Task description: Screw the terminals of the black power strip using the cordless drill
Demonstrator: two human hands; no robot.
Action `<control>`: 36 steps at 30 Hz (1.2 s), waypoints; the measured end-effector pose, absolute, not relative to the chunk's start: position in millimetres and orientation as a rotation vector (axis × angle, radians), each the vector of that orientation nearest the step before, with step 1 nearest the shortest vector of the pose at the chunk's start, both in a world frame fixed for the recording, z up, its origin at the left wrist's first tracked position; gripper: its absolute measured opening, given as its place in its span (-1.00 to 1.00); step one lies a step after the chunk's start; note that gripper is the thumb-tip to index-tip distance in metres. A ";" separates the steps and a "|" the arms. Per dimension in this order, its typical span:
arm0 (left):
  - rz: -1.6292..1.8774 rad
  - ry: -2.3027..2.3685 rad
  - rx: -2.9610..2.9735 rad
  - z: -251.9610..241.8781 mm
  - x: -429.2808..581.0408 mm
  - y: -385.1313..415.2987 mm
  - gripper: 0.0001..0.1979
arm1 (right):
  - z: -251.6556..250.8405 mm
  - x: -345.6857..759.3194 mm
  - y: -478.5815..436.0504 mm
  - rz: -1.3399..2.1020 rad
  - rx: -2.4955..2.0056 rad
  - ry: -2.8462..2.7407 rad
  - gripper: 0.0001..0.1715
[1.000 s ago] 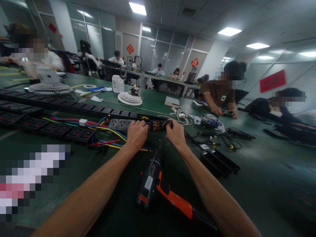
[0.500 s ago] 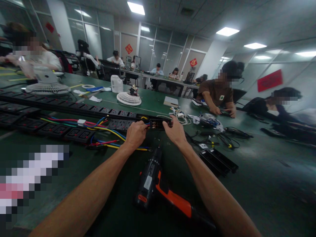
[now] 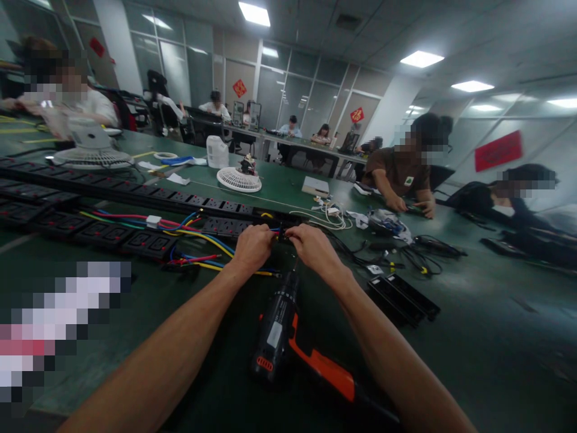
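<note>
My left hand (image 3: 252, 248) and my right hand (image 3: 314, 245) face each other over the table, fingers closed. Between their fingertips is a small black terminal block (image 3: 282, 231), now dark and hard to make out; both hands pinch it. A bit of blue and red wire shows by the left fingertips. Long black power strips (image 3: 180, 199) with rows of sockets run off to the left. Red, blue and yellow wires (image 3: 211, 236) lie along them, gathered by a white clip (image 3: 154, 222). Just below the hands lies a black and orange cordless drill (image 3: 278, 328), its bit pointing away from me.
Two black channel-shaped pieces (image 3: 402, 299) lie right of my forearm. Behind them are black cables (image 3: 421, 255), a white cord (image 3: 336, 216) and a white box (image 3: 315, 186). White fan parts (image 3: 238, 179) and a white jug (image 3: 217, 152) stand farther back. Several people sit around.
The terminal block has been turned, so its metal contacts no longer face me. My right hand has shifted left and its fingers have closed in; the view has tilted slightly.
</note>
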State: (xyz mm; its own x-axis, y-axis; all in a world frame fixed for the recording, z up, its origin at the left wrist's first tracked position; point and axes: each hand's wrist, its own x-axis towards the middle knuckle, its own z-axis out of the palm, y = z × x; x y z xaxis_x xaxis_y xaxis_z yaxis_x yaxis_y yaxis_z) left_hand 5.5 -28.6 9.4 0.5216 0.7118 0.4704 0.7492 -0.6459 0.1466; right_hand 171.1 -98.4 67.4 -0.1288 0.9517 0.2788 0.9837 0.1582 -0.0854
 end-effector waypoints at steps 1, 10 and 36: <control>-0.737 -1.289 -2.684 9.5 6.1 -29.1 -0.67 | 66.4 171.0 -97.8 -0.152 -1.879 -2.171 -0.68; -0.590 -1.238 -2.728 11.4 8.3 -30.5 -0.65 | 61.1 178.3 -90.9 -0.004 -1.939 -2.259 -0.63; -0.558 -1.259 -2.773 13.7 9.1 -32.8 -0.71 | 52.2 162.3 -99.3 0.028 -2.093 -2.126 -0.66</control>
